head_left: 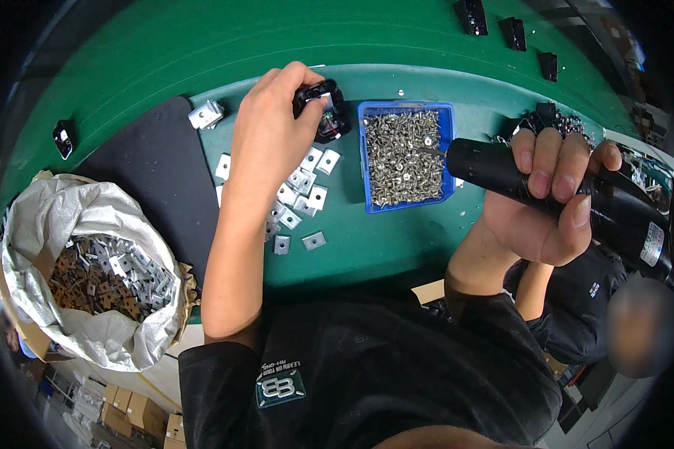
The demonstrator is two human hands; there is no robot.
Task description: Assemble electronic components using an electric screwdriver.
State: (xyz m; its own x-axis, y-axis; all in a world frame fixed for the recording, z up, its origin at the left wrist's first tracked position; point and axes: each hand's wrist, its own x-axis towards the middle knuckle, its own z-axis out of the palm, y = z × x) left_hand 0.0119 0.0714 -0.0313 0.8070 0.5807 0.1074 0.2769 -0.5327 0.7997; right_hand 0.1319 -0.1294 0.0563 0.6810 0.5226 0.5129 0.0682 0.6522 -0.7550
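My left hand is closed on a small black plastic housing, its thumb pressing near a metal plate inside. My right hand grips a black electric screwdriver held level, its bit pointing left over a blue tray of loose screws. A screw appears to sit near the bit's tip, though it blends with those in the tray. Below the housing, several silver square metal clips with holes lie scattered on the green table.
At left, an open white woven sack holds many metal clips beside a black mat. More clips are stacked near the mat. Black housings rest on the far green surface. Wired parts lie right; another person is lower right.
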